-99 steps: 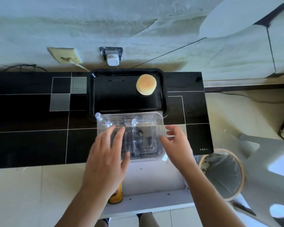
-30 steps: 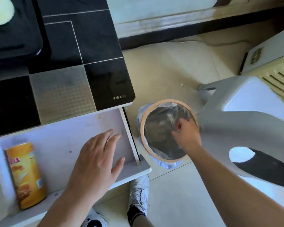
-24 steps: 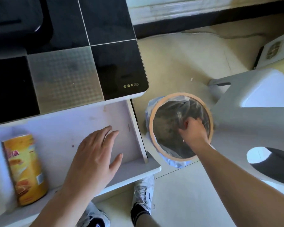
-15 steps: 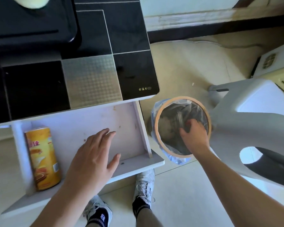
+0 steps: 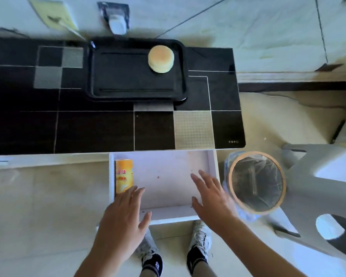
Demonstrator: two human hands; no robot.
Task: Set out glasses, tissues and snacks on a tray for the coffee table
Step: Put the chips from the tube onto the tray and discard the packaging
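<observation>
Right hand has left the bin, empty and spread; left hand, also spread, nears the can—next snack for the tray.

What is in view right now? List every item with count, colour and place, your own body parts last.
tray: 1, black, on the table against the wall
round cake: 1, golden yellow, in the tray's far right corner
table: 1, black with grey squares
drawer: 1, white, pulled open under the table
snack canister: 1, yellow-orange, lying at the drawer's left side
bin: 1, tan rim, clear liner, on the floor right of the drawer
stool: 1, grey, right of the bin
charger: 1, white, on the wall
shoes: 2, white and black
left hand: open, over the drawer front
right hand: open, over the drawer
</observation>
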